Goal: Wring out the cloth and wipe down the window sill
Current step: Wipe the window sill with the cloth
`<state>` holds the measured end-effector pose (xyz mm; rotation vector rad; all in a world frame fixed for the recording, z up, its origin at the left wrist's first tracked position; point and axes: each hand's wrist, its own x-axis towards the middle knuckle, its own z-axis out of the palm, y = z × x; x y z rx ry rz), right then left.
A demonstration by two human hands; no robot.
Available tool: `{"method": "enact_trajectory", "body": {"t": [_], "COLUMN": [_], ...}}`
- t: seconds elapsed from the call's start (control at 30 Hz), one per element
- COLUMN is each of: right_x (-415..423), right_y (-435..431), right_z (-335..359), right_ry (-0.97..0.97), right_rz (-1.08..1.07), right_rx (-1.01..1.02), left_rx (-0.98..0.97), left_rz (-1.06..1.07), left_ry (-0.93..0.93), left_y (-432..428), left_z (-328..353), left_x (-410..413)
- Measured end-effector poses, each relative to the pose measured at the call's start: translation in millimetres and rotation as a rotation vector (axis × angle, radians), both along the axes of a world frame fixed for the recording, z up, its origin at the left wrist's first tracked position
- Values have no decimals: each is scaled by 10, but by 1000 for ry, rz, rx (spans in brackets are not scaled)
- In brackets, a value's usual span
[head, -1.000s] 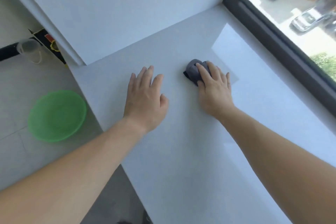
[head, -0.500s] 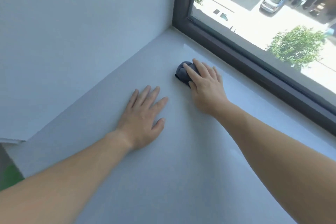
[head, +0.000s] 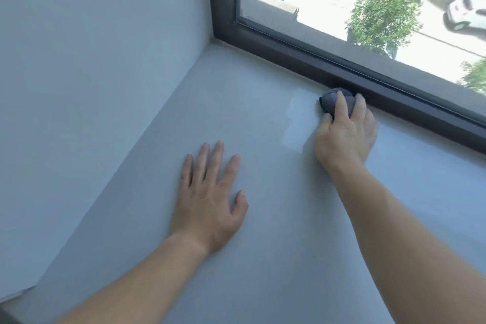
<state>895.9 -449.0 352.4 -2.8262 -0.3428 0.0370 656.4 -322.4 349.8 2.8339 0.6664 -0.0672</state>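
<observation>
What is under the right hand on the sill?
A bunched dark grey cloth shows beneath the right hand's fingers, pressed on the window sill by the frame. The palm hides the rest of it.

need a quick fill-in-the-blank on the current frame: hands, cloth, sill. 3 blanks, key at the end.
1. The right hand presses a bunched, dark grey ____ onto the window sill.
2. The left hand lies flat on the sill with its fingers spread and holds ____.
3. The cloth sits right against the dark window ____, beside a paler shiny streak on the sill.

Missing words: cloth; nothing; frame
</observation>
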Motion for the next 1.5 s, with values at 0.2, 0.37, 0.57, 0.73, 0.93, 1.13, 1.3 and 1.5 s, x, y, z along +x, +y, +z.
{"method": "enact_trajectory", "body": {"t": [0.2, 0.37, 0.57, 0.73, 0.93, 1.13, 1.3, 1.5], "right_x": [-214, 55, -813, -111, -798, -329, -922, -794], "right_y": [234, 42, -11, -122, -9, -357, -73, -430], "right_z": [-37, 8, -21, 4, -29, 35, -4, -14], "right_ry": [-32, 28, 21, 24, 16, 38, 45, 83], "right_rz": [554, 209, 639, 332, 419, 289, 220, 396], "right_rx": [-65, -2, -11, -29, 5, -45, 80, 14], "left_rx": [24, 16, 12, 19, 14, 13, -10, -151], "left_rz": [-10, -12, -5, -5, 9, 8, 9, 28], "left_ry": [-1, 16, 0, 0, -37, -29, -63, -128], "left_y": [47, 79, 76, 78, 86, 54, 24, -6], "left_z": [-54, -62, -30, -42, -48, -72, -60, -23], "left_x": [-15, -8, 16, 40, 90, 112, 132, 140]}}
